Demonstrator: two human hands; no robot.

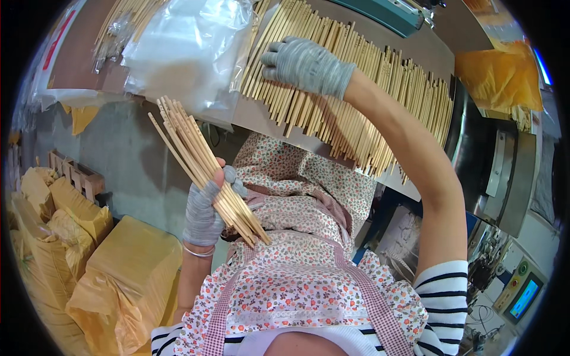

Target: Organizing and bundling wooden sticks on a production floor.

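Note:
My left hand [203, 213], in a grey glove, is closed round a bundle of pale wooden chopsticks [199, 155]. The bundle slants up and to the left, in front of my flowered apron [285, 285] and off the table. My right hand [309, 64], gloved alike, lies palm down over a wide layer of loose chopsticks [297, 113] on the brown table. Its fingers are bent toward the layer's left part; what lies beneath them is hidden. Left of that hand, a stack of clear plastic bags [190, 41] rests on the table.
More chopsticks, some in clear wrap [113, 35], lie at the far left. A teal machine [389, 15] stands at the table's back. Right of the table are a dark machine [478, 154] and a control panel [523, 296]. Yellow sacks [77, 216] and a yellow-wrapped block [139, 249] sit lower left.

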